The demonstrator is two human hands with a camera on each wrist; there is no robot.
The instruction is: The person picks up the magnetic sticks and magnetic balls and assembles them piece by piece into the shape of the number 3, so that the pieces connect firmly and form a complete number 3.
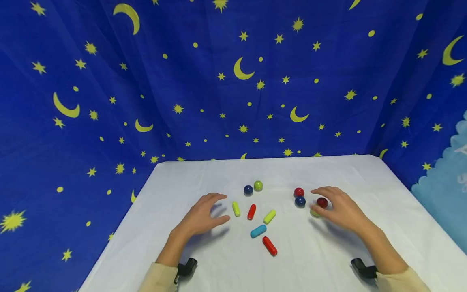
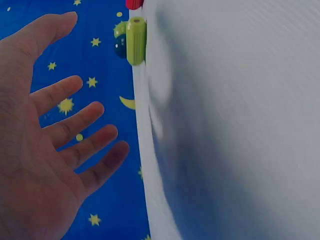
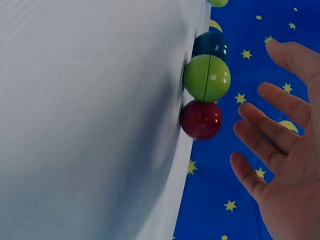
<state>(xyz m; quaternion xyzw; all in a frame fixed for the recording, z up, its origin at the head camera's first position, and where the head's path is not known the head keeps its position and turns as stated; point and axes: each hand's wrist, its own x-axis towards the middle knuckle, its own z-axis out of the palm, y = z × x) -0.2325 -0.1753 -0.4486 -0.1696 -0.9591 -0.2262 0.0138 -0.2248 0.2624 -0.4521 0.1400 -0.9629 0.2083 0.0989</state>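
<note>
While hands (image 1: pixel 198 217) (image 1: pixel 343 209) hover, six balls (image 1: pixel 258 186), five sticks (image 1: pixel 258 231)

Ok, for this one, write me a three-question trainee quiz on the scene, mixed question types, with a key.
1. How many short sticks lie on the white table?
2. True or false: the left hand is gripping one of them.
3. Which is nearest the dark red ball?
A. the left hand
B. the right hand

Key:
1. Five.
2. False; it holds nothing.
3. B.
</note>
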